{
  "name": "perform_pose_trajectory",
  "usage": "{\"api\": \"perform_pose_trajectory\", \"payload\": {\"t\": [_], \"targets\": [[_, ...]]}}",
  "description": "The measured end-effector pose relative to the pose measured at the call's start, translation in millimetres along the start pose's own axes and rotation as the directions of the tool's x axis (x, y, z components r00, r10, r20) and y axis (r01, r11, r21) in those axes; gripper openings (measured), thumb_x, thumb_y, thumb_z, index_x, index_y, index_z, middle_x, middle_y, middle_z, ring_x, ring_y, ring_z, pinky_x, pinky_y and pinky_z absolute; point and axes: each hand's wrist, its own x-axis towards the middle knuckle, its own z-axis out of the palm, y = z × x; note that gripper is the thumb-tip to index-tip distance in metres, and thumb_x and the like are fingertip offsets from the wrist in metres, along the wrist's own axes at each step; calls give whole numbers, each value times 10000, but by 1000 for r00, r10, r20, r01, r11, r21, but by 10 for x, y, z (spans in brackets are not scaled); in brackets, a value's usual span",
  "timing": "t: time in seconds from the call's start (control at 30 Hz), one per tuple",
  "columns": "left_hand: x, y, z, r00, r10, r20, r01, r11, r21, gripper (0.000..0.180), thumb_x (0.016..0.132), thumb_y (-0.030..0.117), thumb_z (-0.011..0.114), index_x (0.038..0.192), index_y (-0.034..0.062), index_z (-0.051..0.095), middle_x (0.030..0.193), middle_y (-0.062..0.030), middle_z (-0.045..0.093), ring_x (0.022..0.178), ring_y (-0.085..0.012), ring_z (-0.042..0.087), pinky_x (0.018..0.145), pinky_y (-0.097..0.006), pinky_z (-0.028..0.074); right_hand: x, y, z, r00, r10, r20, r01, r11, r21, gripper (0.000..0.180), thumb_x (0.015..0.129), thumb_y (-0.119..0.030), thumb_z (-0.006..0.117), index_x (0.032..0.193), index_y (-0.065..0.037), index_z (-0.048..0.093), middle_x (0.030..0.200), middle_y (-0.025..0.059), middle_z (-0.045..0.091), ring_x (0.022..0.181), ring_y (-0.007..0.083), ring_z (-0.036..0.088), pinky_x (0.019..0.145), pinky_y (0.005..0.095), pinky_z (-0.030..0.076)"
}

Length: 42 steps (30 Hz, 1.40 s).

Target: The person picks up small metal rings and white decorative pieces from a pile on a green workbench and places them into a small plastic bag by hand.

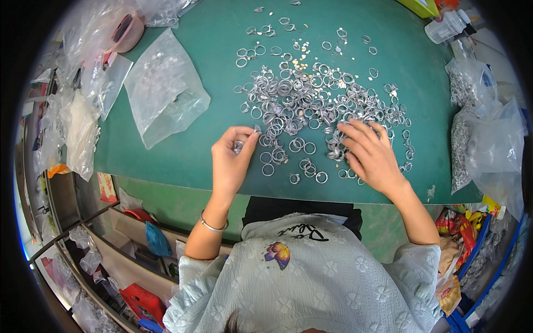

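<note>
A wide heap of small silver rings [311, 100] lies spread over a green cutting mat [211, 61]. My left hand [232, 161] is raised just off the mat at the heap's near left edge, its fingers curled around a few silver rings [239, 146], with one pinched at the fingertips. My right hand [369, 155] lies flat with fingers spread on the heap's near right part, touching the rings there. Loose rings [302, 166] lie between the two hands. Tiny gold-coloured bits [302, 62] are scattered among the rings farther back.
A clear plastic bag [164, 91] lies on the mat's left. More clear bags [83, 127] pile at the left edge. Bags filled with silver rings [483, 133] stand at the right. A white bottle [447, 26] lies at the back right. Shelves with clutter [127, 250] sit below the table.
</note>
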Motion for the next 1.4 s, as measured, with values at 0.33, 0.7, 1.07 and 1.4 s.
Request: {"api": "perform_pose_trajectory", "payload": {"t": [0.33, 0.7, 1.07, 1.4], "targets": [[95, 193, 86, 951, 309, 20, -289, 861, 420, 233, 803, 67, 708, 1022, 52, 631, 594, -78, 502, 496, -210, 477, 502, -312, 422, 33, 131, -23, 895, 345, -281, -307, 936, 173, 215, 815, -43, 614, 1029, -26, 600, 1245, 143, 541, 1168, 346, 492, 973, 463, 372], [411, 65, 95, 959, 261, -107, -220, 929, 297, 86, 863, 77, 629, 906, 3, 634, 659, -79, 606, 543, -171, 555, 517, -303, 439, 42, -48, -84, 978, 180, 107, -183, 983, 21, 629, 795, -331, 700, 1305, -32, 486, 1408, 94, 417, 1393, 368, 232, 1088, 592, 209], [212, 67, 65, 988, 152, 26, -154, 982, 112, 122, 889, 39, 595, 1006, 16, 618, 646, 13, 546, 555, -45, 443, 517, -208, 347, -378, -75, -190, 967, 254, -4, -246, 939, 241, 318, 721, -170, 763, 994, -71, 631, 1276, 90, 514, 1327, 359, 360, 1067, 513, 255], [-193, 318, 257, 762, 285, 582, -451, 878, 161, 303, 829, 94, 679, 1127, 94, 628, 759, -79, 587, 587, -199, 554, 542, -314, 444, -484, -210, 103, 923, 384, -9, -382, 919, 103, 1015, 621, -477, 812, 1397, -17, 348, 1494, 230, 205, 1396, 485, 113, 1055, 642, 184]]}}
